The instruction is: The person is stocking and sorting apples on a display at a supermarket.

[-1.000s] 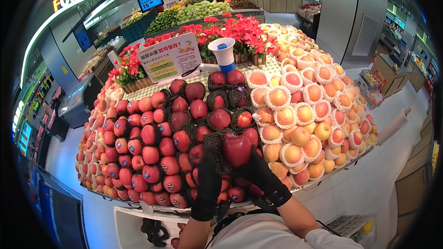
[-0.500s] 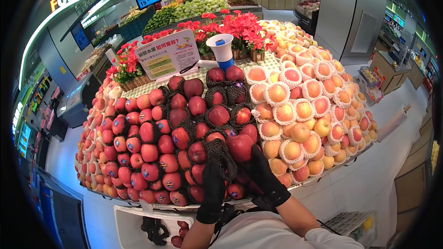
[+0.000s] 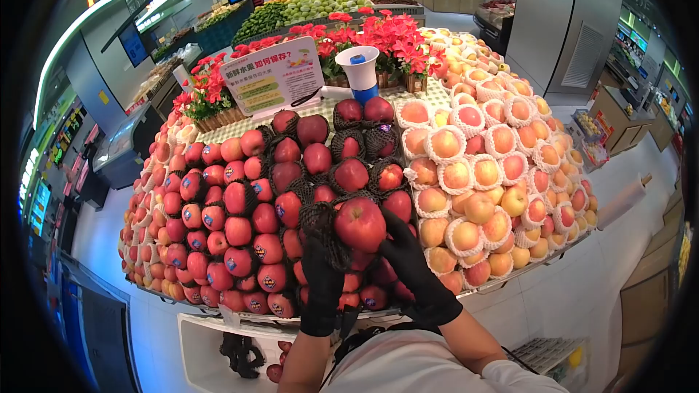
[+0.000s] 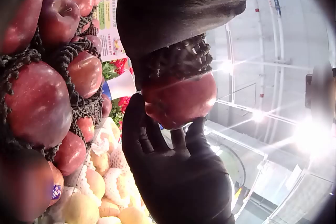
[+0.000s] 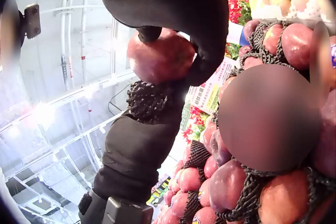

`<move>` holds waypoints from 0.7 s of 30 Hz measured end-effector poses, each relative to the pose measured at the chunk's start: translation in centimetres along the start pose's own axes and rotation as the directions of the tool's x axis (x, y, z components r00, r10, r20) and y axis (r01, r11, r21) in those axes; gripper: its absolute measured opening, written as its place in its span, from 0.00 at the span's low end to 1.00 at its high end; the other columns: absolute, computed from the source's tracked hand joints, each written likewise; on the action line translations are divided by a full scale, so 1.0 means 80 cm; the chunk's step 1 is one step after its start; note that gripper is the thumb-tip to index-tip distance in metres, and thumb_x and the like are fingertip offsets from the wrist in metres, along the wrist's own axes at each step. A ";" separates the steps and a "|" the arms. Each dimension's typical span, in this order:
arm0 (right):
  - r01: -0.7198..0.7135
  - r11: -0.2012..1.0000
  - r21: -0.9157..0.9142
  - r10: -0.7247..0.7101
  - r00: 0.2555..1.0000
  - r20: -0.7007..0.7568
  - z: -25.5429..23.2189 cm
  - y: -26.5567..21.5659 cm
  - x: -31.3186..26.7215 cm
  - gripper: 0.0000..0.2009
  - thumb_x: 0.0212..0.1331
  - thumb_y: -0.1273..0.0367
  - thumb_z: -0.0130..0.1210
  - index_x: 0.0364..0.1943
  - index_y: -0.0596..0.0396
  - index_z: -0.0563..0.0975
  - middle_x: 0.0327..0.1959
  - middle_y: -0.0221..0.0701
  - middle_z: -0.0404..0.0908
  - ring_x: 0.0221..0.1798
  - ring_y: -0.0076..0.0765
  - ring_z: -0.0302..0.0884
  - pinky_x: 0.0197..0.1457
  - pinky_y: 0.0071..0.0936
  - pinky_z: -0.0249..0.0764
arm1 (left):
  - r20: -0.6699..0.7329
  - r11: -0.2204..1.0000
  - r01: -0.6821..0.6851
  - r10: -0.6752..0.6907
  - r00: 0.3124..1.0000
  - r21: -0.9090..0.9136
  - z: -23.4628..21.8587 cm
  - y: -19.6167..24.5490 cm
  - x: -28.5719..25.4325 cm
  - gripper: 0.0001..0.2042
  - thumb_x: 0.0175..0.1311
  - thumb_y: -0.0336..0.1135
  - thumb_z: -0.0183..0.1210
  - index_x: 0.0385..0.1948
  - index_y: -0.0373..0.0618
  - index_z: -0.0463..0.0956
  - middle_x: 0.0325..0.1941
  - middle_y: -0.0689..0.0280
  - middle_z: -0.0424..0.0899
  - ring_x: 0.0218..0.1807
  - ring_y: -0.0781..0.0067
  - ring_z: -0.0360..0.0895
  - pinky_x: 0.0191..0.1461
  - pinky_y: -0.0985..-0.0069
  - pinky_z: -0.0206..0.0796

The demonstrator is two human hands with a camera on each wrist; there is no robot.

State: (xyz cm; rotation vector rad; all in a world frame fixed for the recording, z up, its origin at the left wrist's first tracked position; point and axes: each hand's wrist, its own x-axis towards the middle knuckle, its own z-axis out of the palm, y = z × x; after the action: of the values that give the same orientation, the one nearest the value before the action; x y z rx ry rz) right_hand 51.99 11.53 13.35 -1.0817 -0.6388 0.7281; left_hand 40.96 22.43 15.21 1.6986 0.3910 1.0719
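Note:
Both hands wear black gloves and are raised in front of the apple display. The right hand [image 3: 416,269] grips a red apple [image 3: 360,224], thumb and fingers on its side. At the apple's left, the left hand [image 3: 322,276] holds a black foam net sleeve [image 3: 320,229]. In the left wrist view the net [image 4: 181,58] covers one end of the apple [image 4: 181,98], with the right hand's fingertips at the opposite end. The right wrist view shows the net [image 5: 149,100] bunched between the apple [image 5: 160,56] and the left hand.
Red apples [image 3: 238,231], many in black nets, are piled behind and left of the hands. Pale apples in white nets [image 3: 455,175] are stacked at right. A blue-and-white megaphone [image 3: 358,69], a sign [image 3: 273,76] and red flowers stand behind. A white bin [image 3: 207,353] sits below.
The right hand has brought the apple left and up toward the net. The net, stretched out beside the apple half a second ago, now sits against its left end.

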 end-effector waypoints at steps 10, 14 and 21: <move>-0.003 0.998 0.057 -0.001 0.998 0.063 -0.001 -0.015 -0.010 0.37 0.55 0.76 0.63 0.70 0.57 0.58 0.68 0.37 0.64 0.68 0.37 0.66 0.67 0.35 0.68 | 0.059 0.993 0.035 -0.029 0.998 -0.114 -0.013 0.006 0.003 0.28 0.60 0.32 0.61 0.63 0.38 0.65 0.62 0.59 0.71 0.64 0.62 0.67 0.71 0.68 0.56; 0.003 1.000 0.012 -0.004 0.999 0.053 0.002 -0.016 -0.012 0.37 0.55 0.75 0.64 0.70 0.57 0.58 0.68 0.37 0.65 0.68 0.36 0.66 0.66 0.34 0.69 | 0.124 0.999 -0.052 0.051 0.991 0.007 -0.021 0.007 0.008 0.28 0.59 0.32 0.62 0.63 0.39 0.64 0.61 0.60 0.71 0.63 0.64 0.68 0.70 0.68 0.57; 0.005 1.000 -0.008 -0.005 0.997 0.071 0.006 -0.023 -0.014 0.38 0.54 0.73 0.66 0.70 0.56 0.58 0.67 0.37 0.66 0.67 0.36 0.67 0.66 0.34 0.69 | 0.116 0.982 0.092 -0.074 0.991 -0.162 -0.023 -0.004 0.002 0.29 0.58 0.32 0.63 0.63 0.39 0.64 0.61 0.61 0.71 0.63 0.65 0.68 0.68 0.68 0.59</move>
State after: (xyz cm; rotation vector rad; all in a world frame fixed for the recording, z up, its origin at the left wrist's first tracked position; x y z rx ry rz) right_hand 51.33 10.39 15.13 -1.0655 -0.7052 0.7627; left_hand 39.61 23.73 15.10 1.5701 0.2908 0.9206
